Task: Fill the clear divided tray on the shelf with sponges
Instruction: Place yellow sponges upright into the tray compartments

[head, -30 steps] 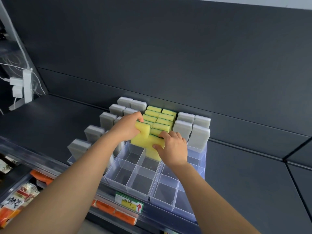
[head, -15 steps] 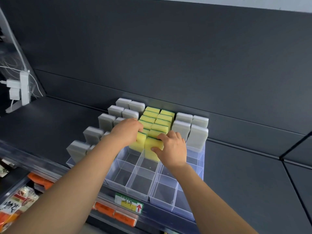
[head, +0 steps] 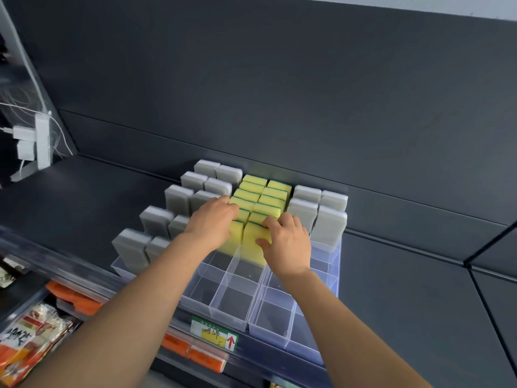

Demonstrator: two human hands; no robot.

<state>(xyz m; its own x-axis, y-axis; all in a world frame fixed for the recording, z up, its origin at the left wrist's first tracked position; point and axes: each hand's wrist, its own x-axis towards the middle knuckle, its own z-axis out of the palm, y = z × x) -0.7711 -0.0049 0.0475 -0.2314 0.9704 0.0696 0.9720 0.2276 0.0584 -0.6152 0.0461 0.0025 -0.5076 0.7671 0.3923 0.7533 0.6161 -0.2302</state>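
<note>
The clear divided tray (head: 223, 309) stands on the dark shelf. Grey sponges (head: 330, 228) fill its left and right columns, and yellow sponges with green backs (head: 265, 197) fill the two middle columns at the back. My left hand (head: 209, 222) rests on top of a yellow sponge (head: 235, 236) standing upright in a middle compartment. My right hand (head: 288, 242) grips the neighbouring yellow sponge (head: 251, 242), thumb on its front face, fingers over its top. Both sponges sit low in their compartments. The front middle compartments hold nothing.
A price label with a red arrow (head: 214, 333) is fixed to the shelf's front rail. Packaged goods (head: 30, 337) lie on the lower shelf at left. A white power strip with cables (head: 39, 141) hangs on the left wall. The dark back panel (head: 307, 107) rises close behind the tray.
Both hands have pushed the two yellow sponges down from a tilted, raised position into adjacent middle compartments, where they now stand upright.
</note>
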